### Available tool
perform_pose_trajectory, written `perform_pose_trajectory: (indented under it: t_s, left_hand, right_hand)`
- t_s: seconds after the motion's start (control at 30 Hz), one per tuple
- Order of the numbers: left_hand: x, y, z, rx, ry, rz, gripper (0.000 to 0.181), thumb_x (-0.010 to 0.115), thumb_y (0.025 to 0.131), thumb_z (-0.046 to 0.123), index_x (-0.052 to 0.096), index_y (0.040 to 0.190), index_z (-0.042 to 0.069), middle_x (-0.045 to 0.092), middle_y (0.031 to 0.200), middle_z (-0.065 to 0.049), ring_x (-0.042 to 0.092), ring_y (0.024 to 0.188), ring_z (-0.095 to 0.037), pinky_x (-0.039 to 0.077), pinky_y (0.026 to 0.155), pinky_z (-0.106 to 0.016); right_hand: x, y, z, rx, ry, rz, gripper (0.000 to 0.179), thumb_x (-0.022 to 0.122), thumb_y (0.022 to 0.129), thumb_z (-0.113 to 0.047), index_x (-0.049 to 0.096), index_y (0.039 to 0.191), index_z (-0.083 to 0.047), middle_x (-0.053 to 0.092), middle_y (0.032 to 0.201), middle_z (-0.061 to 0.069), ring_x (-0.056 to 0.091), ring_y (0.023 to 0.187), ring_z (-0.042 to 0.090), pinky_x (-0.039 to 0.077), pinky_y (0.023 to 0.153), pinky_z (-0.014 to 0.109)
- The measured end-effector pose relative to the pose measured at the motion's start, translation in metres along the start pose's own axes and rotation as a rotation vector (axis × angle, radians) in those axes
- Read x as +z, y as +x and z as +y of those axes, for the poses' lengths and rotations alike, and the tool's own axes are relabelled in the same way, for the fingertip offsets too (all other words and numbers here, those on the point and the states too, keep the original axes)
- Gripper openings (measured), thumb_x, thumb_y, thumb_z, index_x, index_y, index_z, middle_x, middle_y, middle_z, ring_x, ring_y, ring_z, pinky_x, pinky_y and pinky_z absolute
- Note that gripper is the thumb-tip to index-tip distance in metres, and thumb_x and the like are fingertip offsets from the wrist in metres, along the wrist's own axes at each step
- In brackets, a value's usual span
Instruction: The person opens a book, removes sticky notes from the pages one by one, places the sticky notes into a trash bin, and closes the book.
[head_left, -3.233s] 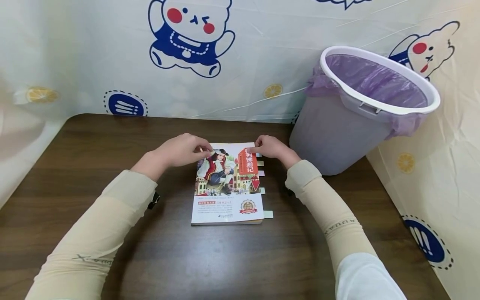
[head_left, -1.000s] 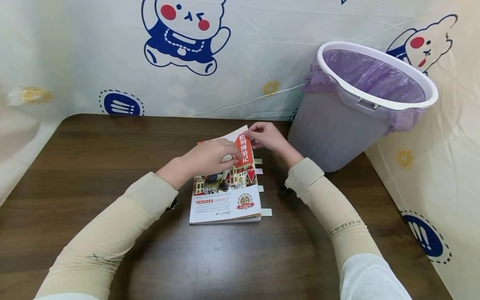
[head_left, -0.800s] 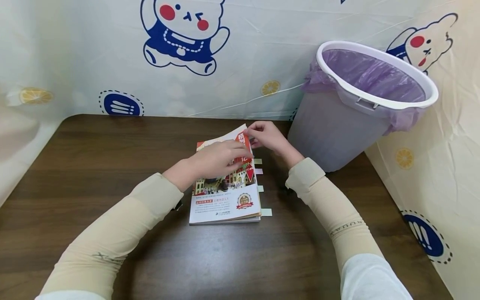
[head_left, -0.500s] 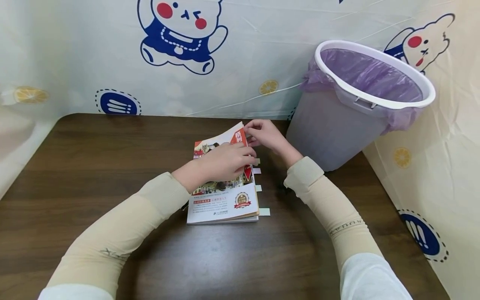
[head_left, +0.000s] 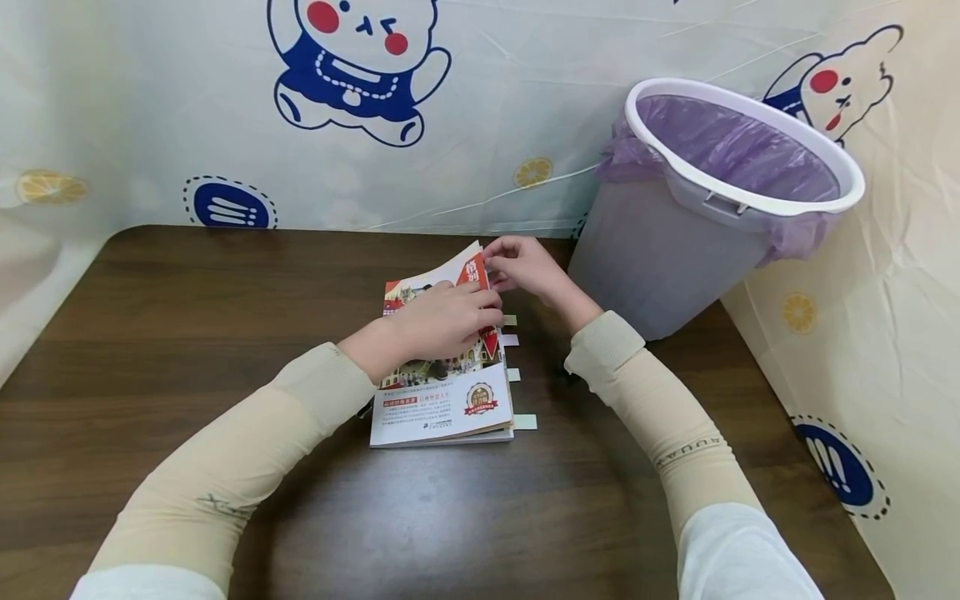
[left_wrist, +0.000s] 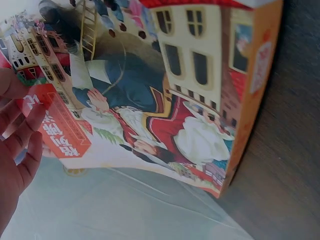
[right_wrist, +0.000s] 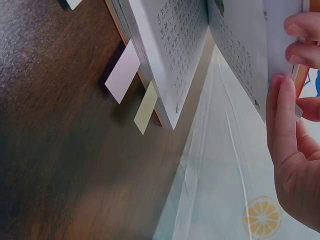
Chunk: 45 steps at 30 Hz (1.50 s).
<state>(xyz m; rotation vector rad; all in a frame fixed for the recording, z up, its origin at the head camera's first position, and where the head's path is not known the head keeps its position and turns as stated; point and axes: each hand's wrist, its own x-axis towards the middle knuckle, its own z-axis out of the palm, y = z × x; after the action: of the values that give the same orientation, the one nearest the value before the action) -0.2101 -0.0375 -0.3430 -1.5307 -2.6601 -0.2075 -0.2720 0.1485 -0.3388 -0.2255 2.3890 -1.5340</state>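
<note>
A paperback book [head_left: 438, 414] with a picture cover lies on the table, its cover and upper pages raised at the right side. My left hand [head_left: 442, 321] lies across the cover; in the right wrist view its fingertips [right_wrist: 301, 52] curl over the lifted pages' edge. At the top right corner, my right hand [head_left: 528, 271] has its fingers bent at the page edge. A small pale sticky tab [right_wrist: 299, 112] shows between those fingers in the right wrist view. Below, printed pages [right_wrist: 170, 55] stand partly open. The left wrist view shows the cover [left_wrist: 145, 100] tilted up.
Several sticky tabs stick out of the book's right edge, among them a pale green tab [head_left: 526, 422] and a pink tab [right_wrist: 122, 75]. A grey bin [head_left: 660, 242] with a purple liner stands behind the right hand. Patterned cloth [head_left: 495, 125] hangs behind the dark wooden table [head_left: 375, 517].
The left hand has moved right across the cover to the book's right edge. The cover and upper pages, flat at first, are raised, and the right hand has shifted up with the corner.
</note>
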Motion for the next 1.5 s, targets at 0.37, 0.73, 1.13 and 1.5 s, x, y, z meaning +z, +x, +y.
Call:
perform_pose_trajectory:
  t_s: [0.37, 0.73, 1.13, 1.5]
  left_hand:
    - [0.003, -0.006, -0.006, 0.017, -0.06, 0.044, 0.032, 0.066, 0.095, 0.008, 0.068, 0.127, 0.008, 0.063, 0.128, -0.009, 0.059, 0.114, -0.027, 0.055, 0.088, -0.044]
    - [0.005, -0.008, -0.009, 0.059, -0.074, 0.081, 0.029, 0.066, 0.094, 0.005, 0.069, 0.123, 0.005, 0.064, 0.126, -0.011, 0.062, 0.112, -0.027, 0.055, 0.09, -0.043]
    - [0.001, -0.021, -0.019, 0.17, -0.073, 0.269, 0.023, 0.077, 0.092, 0.004, 0.071, 0.114, 0.004, 0.066, 0.118, -0.01, 0.065, 0.108, -0.025, 0.057, 0.089, -0.038]
    - [-0.001, -0.041, -0.031, 0.156, -0.159, 0.383, 0.029, 0.081, 0.085, -0.003, 0.073, 0.113, 0.003, 0.068, 0.119, -0.013, 0.065, 0.109, -0.028, 0.057, 0.09, -0.04]
  right_hand:
    - [0.001, 0.0, 0.008, -0.006, 0.004, 0.009, 0.023, 0.057, 0.105, -0.007, 0.062, 0.124, 0.004, 0.065, 0.116, 0.021, 0.071, 0.09, 0.028, 0.061, 0.077, 0.035]
    - [0.003, -0.004, 0.012, -0.067, -0.077, 0.032, 0.022, 0.055, 0.103, -0.002, 0.057, 0.124, 0.003, 0.065, 0.094, 0.018, 0.07, 0.079, 0.027, 0.061, 0.078, 0.042]
    - [0.003, -0.003, 0.024, -0.069, -0.207, 0.012, 0.016, 0.061, 0.102, -0.004, 0.07, 0.111, 0.006, 0.068, 0.097, 0.018, 0.07, 0.078, 0.025, 0.062, 0.074, 0.034]
    - [0.009, -0.005, 0.033, -0.04, -0.434, 0.008, 0.018, 0.061, 0.103, -0.013, 0.072, 0.113, -0.003, 0.068, 0.101, 0.012, 0.068, 0.081, 0.027, 0.059, 0.075, 0.036]
